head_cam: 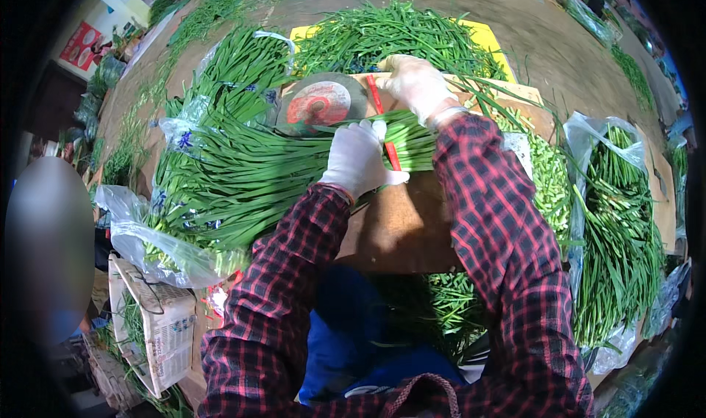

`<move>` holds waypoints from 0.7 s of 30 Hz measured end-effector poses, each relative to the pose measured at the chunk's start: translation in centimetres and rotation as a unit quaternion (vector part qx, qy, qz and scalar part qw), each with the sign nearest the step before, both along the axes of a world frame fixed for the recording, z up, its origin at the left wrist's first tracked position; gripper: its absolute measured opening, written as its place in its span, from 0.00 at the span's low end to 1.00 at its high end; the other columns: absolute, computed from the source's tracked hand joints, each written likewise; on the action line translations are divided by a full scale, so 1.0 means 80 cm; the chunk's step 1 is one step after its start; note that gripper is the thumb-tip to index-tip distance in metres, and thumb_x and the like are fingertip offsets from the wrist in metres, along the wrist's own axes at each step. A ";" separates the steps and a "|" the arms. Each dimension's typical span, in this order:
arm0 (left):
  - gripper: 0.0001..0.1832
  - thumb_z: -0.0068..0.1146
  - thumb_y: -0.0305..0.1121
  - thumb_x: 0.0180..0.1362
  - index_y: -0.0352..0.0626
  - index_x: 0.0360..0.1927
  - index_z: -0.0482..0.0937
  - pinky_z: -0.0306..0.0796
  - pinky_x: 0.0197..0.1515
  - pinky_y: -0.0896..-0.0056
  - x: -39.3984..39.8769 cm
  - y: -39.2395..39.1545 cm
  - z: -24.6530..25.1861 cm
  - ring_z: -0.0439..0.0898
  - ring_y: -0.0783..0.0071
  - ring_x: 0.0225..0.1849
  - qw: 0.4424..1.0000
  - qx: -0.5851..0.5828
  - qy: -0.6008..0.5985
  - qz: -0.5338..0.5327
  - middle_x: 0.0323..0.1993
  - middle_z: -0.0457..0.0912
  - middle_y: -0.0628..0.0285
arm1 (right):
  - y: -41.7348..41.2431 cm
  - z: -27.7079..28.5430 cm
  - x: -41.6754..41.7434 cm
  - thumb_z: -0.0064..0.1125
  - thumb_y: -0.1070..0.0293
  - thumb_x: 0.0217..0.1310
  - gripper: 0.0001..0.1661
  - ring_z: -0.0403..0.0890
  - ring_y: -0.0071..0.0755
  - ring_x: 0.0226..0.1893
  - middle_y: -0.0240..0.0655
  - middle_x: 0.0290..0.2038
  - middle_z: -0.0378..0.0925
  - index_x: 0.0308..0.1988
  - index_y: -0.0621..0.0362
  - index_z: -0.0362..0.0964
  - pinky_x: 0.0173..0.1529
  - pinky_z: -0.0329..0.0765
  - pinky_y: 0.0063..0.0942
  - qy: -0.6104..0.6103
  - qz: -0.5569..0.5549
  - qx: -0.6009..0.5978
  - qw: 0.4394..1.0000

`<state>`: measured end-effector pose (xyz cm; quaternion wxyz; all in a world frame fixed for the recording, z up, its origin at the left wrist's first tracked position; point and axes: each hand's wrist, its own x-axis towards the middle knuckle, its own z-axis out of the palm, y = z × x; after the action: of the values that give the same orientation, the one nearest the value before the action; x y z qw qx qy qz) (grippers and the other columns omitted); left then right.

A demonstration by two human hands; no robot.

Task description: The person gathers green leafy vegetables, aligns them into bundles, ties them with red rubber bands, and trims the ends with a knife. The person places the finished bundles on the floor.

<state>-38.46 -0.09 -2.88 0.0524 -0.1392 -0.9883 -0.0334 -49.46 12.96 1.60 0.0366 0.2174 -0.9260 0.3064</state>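
Observation:
A long bunch of green leafy stalks, apparently garlic chives (259, 164), lies across a brown wooden board (397, 219), pale stalk ends to the right. My left hand (358, 156), in a white glove, grips the bunch from above, thumb stretched out along its near side. A red strip (392, 156) crosses the stalks just right of that hand; its far part shows beyond the bunch. My right hand (416, 84), also gloved in white, is beside the strip's far end, fingers bent; whether it pinches the strip is unclear.
A round disc with a red label (320, 103) sits behind the bunch. Loose greens (397, 35) are heaped on a yellow sheet (491, 46). Cut pale stalk pieces (549, 181) lie right, beside a plastic bag of chives (618, 241). A white plastic basket (171, 335) stands lower left, near a blurred person.

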 end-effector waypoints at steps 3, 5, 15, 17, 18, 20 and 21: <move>0.37 0.68 0.62 0.37 0.39 0.39 0.72 0.72 0.41 0.60 0.002 -0.005 -0.005 0.79 0.56 0.39 0.999 -0.009 0.031 -0.008 0.35 0.78 0.51 | -0.037 -0.025 -0.014 0.62 0.51 0.56 0.30 0.77 0.45 0.54 0.45 0.51 0.77 0.54 0.56 0.72 0.57 0.72 0.38 -0.159 0.002 0.103 0.982; 0.46 0.67 0.65 0.35 0.35 0.47 0.68 0.70 0.47 0.61 0.000 -0.004 -0.007 0.77 0.56 0.43 1.000 -0.009 0.016 -0.007 0.40 0.76 0.50 | -0.043 -0.043 -0.019 0.60 0.53 0.57 0.21 0.78 0.47 0.51 0.46 0.48 0.78 0.45 0.54 0.77 0.53 0.74 0.40 -0.094 -0.001 0.158 0.983; 0.59 0.64 0.63 0.41 0.26 0.66 0.54 0.49 0.68 0.44 0.016 -0.006 -0.008 0.74 0.56 0.56 0.995 0.093 0.039 -0.026 0.53 0.75 0.48 | 0.018 -0.029 0.123 0.56 0.64 0.54 0.07 0.77 0.49 0.34 0.40 0.30 0.76 0.31 0.54 0.77 0.39 0.74 0.43 0.206 0.009 0.097 0.974; 0.40 0.62 0.45 0.46 0.29 0.58 0.64 0.62 0.56 0.53 0.010 -0.009 -0.009 0.79 0.60 0.39 0.976 0.105 0.163 -0.095 0.35 0.80 0.57 | 0.032 -0.026 0.144 0.56 0.69 0.53 0.05 0.75 0.49 0.36 0.39 0.32 0.76 0.31 0.55 0.76 0.40 0.72 0.43 0.246 0.082 -0.032 0.965; 0.34 0.61 0.39 0.46 0.31 0.55 0.68 0.65 0.49 0.56 0.014 -0.011 -0.003 0.78 0.58 0.36 0.968 0.131 0.172 -0.124 0.32 0.79 0.57 | 0.028 -0.024 0.157 0.56 0.70 0.52 0.05 0.75 0.49 0.36 0.39 0.32 0.76 0.33 0.56 0.76 0.41 0.72 0.42 0.219 0.050 -0.017 0.974; 0.27 0.62 0.34 0.44 0.35 0.49 0.74 0.68 0.39 0.59 0.036 -0.008 0.005 0.77 0.57 0.33 0.964 0.136 0.160 -0.165 0.29 0.77 0.57 | 0.035 -0.025 0.195 0.59 0.68 0.51 0.08 0.76 0.48 0.36 0.38 0.34 0.77 0.34 0.55 0.77 0.41 0.73 0.41 0.242 0.014 -0.030 0.970; 0.27 0.66 0.36 0.41 0.38 0.47 0.75 0.68 0.37 0.59 0.051 -0.010 0.014 0.77 0.57 0.33 0.966 0.116 0.153 -0.175 0.29 0.77 0.58 | 0.038 -0.021 0.211 0.61 0.68 0.50 0.08 0.76 0.47 0.36 0.37 0.34 0.77 0.34 0.55 0.78 0.42 0.74 0.39 0.242 -0.007 -0.011 0.970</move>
<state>-34.40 -0.87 -1.75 0.2125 -0.3063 -0.9181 -0.1347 -32.60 16.03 -0.08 0.2645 0.2781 -0.8876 0.2545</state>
